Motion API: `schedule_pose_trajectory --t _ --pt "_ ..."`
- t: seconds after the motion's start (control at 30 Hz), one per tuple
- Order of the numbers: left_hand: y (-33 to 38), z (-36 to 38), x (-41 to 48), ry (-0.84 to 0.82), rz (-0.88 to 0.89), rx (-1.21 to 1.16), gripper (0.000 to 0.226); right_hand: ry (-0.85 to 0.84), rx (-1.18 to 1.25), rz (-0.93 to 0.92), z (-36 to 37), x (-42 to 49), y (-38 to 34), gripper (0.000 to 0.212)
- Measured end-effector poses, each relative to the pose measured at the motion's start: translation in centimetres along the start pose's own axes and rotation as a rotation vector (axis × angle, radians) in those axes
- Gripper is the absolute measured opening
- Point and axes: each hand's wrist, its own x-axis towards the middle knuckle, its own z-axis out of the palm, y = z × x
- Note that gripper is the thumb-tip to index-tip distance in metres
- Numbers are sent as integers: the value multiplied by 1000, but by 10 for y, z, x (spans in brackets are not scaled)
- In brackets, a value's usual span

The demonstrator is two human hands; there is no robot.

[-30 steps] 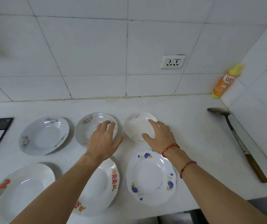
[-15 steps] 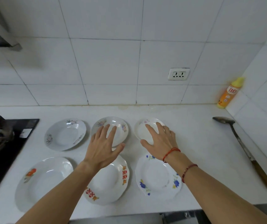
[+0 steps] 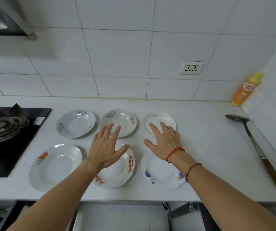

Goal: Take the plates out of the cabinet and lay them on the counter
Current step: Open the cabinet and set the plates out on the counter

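Several white flowered plates lie in two rows on the white counter (image 3: 209,147). The back row holds a greyish plate (image 3: 75,123), a middle plate (image 3: 125,120) and a small right plate (image 3: 157,118). The front row holds an orange-flower plate (image 3: 55,165), a red-pattern plate (image 3: 118,174) and a blue-flower plate (image 3: 160,172). My left hand (image 3: 107,145) hovers with fingers spread over the gap between the middle plates. My right hand (image 3: 164,140) is spread over the small right plate's near edge. Neither hand holds anything. The cabinet below shows only at the bottom edge.
A black gas stove (image 3: 5,130) takes the left end of the counter. A long metal ladle (image 3: 254,147) lies along the right wall, with an orange bottle (image 3: 244,90) in the corner. A wall socket (image 3: 191,68) sits on the tiles.
Both hands have drawn back a little from the back-row plates, fingers still spread. The view has pulled back and up, so the stove and counter front edge now show.
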Motion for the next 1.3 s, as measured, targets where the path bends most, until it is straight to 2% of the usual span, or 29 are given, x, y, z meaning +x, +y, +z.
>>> schedule_pose_trajectory --t 0.3,0.77,1.0,1.3 --pt "-27 -13 -67 29 -5 -24 89 17 -32 3 11 -60 -39 74" --pt "-77 -36 -240 23 54 -60 85 45 -65 101 28 -236 -125 73" --pt "-77 -29 -289 -2 86 -55 86 20 -97 161 48 -297 -135 75" --pt "-52 -21 -304 -36 75 -76 84 22 -84 167 59 -320 -118 76"
